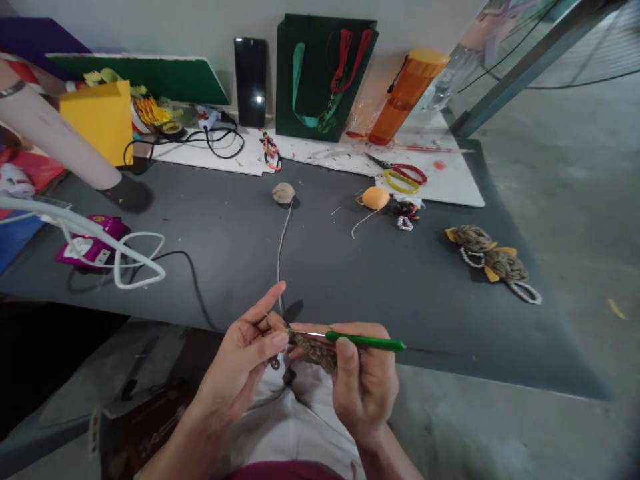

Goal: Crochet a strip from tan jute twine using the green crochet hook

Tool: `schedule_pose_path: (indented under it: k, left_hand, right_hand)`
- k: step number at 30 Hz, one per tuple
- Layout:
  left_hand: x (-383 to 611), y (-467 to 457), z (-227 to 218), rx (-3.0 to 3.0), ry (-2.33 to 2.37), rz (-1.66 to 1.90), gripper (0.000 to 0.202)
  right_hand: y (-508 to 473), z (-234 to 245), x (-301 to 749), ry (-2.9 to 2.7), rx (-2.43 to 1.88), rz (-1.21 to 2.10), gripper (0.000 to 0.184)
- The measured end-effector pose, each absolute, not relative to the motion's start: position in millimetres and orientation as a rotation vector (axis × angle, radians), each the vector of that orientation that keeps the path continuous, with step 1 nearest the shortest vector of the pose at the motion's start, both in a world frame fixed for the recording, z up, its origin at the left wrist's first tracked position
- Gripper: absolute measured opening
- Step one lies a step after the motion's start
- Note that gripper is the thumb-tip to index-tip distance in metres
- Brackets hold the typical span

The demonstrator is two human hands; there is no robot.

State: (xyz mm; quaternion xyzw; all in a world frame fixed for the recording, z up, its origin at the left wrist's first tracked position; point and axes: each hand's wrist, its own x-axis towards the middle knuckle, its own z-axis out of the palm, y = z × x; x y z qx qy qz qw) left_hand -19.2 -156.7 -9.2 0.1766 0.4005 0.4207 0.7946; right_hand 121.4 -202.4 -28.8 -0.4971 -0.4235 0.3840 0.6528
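My left hand (255,347) pinches one end of a brown crocheted piece (315,350) between thumb and fingers, its index finger raised. My right hand (367,380) is closed around a crochet hook (367,341) with a green handle; its metal tip points left and meets the piece beside my left thumb. The piece lies between both hands, partly covered by my right fingers. A strand of grey-beige yarn (281,257) runs from my left hand up the table to a small yarn ball (283,193). Whether a loop sits on the hook is too small to tell.
On the dark table (240,227) lie an orange yarn ball (375,197), scissors (403,177) and finished crocheted pieces with bead loops (493,257). Behind stand a phone (251,80), a green paper bag (320,80) and an orange bottle (405,100). White cables (135,267) cross the left side.
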Motion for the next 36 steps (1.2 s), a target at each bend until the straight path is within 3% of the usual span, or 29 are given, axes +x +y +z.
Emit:
schedule_pose_path:
  k: [7, 16, 20, 26, 32, 36]
  left_hand:
    - [-18.3, -159.7, -6.4, 0.445, 0.834, 0.907, 0.052]
    - [-13.3, -165.3, -13.0, 0.605, 0.821, 1.037, 0.051]
    - [-13.2, -163.1, -11.3, 0.576, 0.886, 1.062, 0.051]
    - [-7.6, -165.2, -11.9, 0.478, 0.878, 1.106, 0.061]
    - [-8.6, -162.2, -9.1, 0.463, 0.84, 1.045, 0.074]
    - [-9.5, -160.5, -7.9, 0.475, 0.829, 1.023, 0.075]
  right_hand:
    - [-183.0, -20.9, 118.4, -0.549, -0.959, 1.353, 0.02]
    - [-183.8, -29.0, 109.1, -0.713, -0.779, 1.205, 0.006]
    - [-185.7, -31.3, 116.4, -0.884, -0.843, 1.087, 0.012]
    - [-190.0, -41.8, 117.7, -1.288, -0.987, 0.58, 0.032]
    - [-190.5, -44.2, 105.2, -0.86, -0.829, 0.95, 0.016]
    - [-189.6, -42.7, 107.3, -0.811, -0.884, 1.005, 0.013]
